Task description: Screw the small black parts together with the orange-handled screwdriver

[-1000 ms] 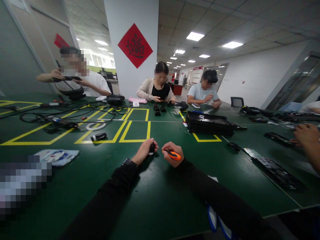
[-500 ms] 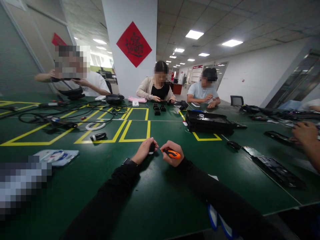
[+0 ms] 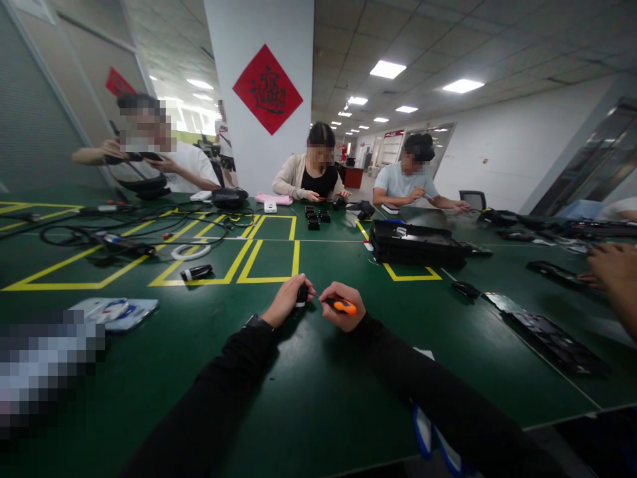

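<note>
Near the middle of the green table point(image 3: 239, 398), my left hand point(image 3: 283, 302) is closed around a small black part point(image 3: 302, 294) with a white band at its lower end. What kind of part it is I cannot make out. My right hand point(image 3: 343, 305) grips a screwdriver point(image 3: 344, 306) with an orange and black handle. Its thin shaft points left and its tip is at or very near the black part. The fingers of both hands almost meet there. To the left lies a similar black piece with a white band point(image 3: 197, 273).
Black cables point(image 3: 119, 242) and a white cable coil point(image 3: 191, 251) lie at left. Stacked black trays point(image 3: 418, 242) stand right of centre. Several small black blocks point(image 3: 313, 219) sit in front of a person opposite. At right, another person's hand point(image 3: 614, 269) is near black casings point(image 3: 552, 332).
My hands stay in nearly the same place; the screwdriver handle has turned slightly in my right hand. Across the table, the person on the right has stretched an arm out sideways.
</note>
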Demonstrator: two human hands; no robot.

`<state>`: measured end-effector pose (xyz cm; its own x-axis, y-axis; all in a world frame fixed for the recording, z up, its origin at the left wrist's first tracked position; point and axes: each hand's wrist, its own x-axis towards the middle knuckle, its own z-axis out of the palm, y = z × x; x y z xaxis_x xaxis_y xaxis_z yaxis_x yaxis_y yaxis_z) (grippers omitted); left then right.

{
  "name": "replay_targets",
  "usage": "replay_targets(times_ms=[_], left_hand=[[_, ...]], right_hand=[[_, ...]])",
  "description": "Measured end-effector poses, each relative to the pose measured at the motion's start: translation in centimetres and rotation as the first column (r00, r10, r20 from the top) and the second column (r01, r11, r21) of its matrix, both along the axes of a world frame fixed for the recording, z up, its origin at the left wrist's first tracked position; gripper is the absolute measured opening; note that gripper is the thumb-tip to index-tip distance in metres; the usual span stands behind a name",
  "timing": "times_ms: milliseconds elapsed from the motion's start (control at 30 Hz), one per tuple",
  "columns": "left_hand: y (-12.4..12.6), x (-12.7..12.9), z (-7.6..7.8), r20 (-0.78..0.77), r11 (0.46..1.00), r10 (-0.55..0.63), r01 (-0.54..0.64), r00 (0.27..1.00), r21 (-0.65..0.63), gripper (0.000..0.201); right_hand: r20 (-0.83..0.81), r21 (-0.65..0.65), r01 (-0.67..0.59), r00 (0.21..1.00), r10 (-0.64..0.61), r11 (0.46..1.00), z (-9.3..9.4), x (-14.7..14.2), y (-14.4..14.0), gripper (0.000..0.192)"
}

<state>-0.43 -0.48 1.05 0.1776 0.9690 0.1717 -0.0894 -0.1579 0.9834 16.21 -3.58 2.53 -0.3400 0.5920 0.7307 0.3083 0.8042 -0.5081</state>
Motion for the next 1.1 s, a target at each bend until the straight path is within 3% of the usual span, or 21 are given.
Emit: replay_targets(times_ms=[100,300,500,767,967,1100], left_hand=[[-0.1,0.03,0.15,-0.008,1.0,0.019,-0.019,1.0,0.0,0.04],[-0.08,0.05,0.12,-0.011,1.0,0.018,-0.018,1.0,0.011,0.039],[-0.01,0.13,0.17,-0.005,1.0,0.017,-0.017,1.0,-0.022,0.039],[-0.24,0.23,0.39,0.016,1.0,0.019,-0.018,1.0,-0.022,0.039],[-0.03,0.02,0.04,0.025,1.0,-0.012,0.012,1.0,-0.01,0.039],[0.0,0.04,-0.02,0.02,1.0,-0.007,0.007,1.0,0.004,0.037]], right_hand=[[0.018,0.038,-0.04,0.999,0.039,0.998,0.45,0.09,-0.12,0.007],[-0.002,-0.09,0.057,0.998,-0.058,0.994,-0.04,0.13,-0.15,0.017],[-0.011,0.003,-0.018,1.0,0.018,1.0,0.39,0.18,-0.15,0.009],[-0.028,-0.111,0.051,0.998,-0.055,0.992,0.04,0.17,-0.09,0.018],[-0.004,0.004,-0.035,0.999,0.035,0.999,0.54,0.17,-0.07,0.007],[-0.018,-0.053,-0.004,1.0,0.003,0.999,0.65,0.35,-0.27,0.014]])
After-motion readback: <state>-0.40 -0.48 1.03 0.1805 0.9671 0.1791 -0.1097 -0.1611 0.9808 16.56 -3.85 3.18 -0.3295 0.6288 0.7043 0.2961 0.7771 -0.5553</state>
